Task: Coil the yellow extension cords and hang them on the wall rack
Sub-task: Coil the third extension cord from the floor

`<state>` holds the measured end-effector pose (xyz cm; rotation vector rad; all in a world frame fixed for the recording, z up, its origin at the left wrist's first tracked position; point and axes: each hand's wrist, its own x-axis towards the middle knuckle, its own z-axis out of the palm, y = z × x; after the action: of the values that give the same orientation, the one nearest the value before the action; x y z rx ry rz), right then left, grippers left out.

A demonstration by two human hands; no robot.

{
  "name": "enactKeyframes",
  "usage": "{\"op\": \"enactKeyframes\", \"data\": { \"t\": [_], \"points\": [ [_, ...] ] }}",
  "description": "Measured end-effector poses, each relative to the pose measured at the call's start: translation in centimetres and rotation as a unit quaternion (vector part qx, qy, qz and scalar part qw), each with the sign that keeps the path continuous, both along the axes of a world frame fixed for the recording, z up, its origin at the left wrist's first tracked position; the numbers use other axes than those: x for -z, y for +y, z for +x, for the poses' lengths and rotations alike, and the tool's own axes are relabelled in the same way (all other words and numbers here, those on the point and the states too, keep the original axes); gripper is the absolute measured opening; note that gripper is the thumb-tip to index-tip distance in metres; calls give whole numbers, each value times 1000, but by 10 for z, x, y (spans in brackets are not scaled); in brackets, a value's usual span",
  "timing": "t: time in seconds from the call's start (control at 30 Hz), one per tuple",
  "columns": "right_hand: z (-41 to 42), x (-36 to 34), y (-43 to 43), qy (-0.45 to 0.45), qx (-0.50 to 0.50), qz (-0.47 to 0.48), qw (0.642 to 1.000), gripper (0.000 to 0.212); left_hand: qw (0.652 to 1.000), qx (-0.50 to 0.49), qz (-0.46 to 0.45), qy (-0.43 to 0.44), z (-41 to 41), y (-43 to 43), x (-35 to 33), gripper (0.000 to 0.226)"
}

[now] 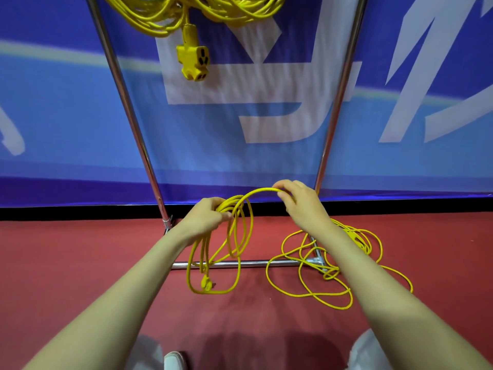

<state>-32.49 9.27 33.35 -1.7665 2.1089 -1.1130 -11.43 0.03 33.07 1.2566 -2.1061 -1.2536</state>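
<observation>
Here the left hand (205, 217) grips a bundle of cord loops (229, 202) that dangle toward 6 o'clock, the plug (206, 284) lowest. The right hand (301, 201), at the left's 2 o'clock, pinches the next arc of cord. Loose cord (352, 235) sprawls on the floor (80, 249) at 4 o'clock. Coils (160, 20) hang on the rack (124, 97) at 12.

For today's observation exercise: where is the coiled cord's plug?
Head view, left of centre: the plug hangs low in the coil held by the left hand, near the metal floor bar.
</observation>
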Motion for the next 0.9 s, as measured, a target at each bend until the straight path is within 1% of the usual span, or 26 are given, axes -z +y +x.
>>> {"op": "enactKeyframes", "data": {
  "t": [0.1, 0.17, 0.27, 0.4, 0.47, 0.53, 0.6, 0.63, 0.67, 0.7, 0.73, 0.77, 0.83, 0.9],
  "points": [
    [0, -3, 3, 28, -59, 28, 997, 20, 1000, 8, 4, 2, -3, 2, 0, 7],
    [3, -7, 7, 7, -111, 39, 993, 19, 999, 3, 32, 20, -6, 5, -2, 8],
    [2, -11, 9, -67, -163, 51, 983, 20, 994, -13, 79, 69, -10, 8, -9, 17],
    [3, -19, 11, -149, -207, 45, 966, 20, 993, 7, 65, 99, -12, 12, -15, 24],
    [7, -22, 12, -195, -225, 60, 953, 18, 993, 27, 54, 99, -14, 15, -16, 34],
    [13, -21, 11, -195, -229, 72, 951, 17, 992, 54, 66, 98, -15, 17, -15, 44],
    [18, -16, 7, -170, -201, 58, 963, 14, 987, 81, 95, 99, -14, 15, -13, 53],
    [21, -14, 6, -183, -181, 53, 965, 14, 984, 92, 109, 103, -14, 14, -11, 54],
    [23, -12, 5, -210, -162, 48, 963, 17, 981, 101, 120, 116, -14, 14, -10, 48],
    [24, -11, 4, -231, -148, 45, 961, 22, 976, 111, 129, 134, -14, 14, -9, 38],
    [26, -10, 4, -231, -138, 40, 962, 26, 971, 123, 134, 154, -14, 16, -8, 26],
    [27, -10, 3, -211, -131, 36, 968, 28, 968, 135, 133, 166, -15, 18, -7, 18],
    [27, -9, 4, -141, -119, 41, 982, 28, 964, 148, 126, 181, -16, 21, -9, 16],
    [22, -7, 6, -48, -112, 84, 989, 30, 961, 143, 124, 202, -16, 20, -15, 15]
  ]
}}
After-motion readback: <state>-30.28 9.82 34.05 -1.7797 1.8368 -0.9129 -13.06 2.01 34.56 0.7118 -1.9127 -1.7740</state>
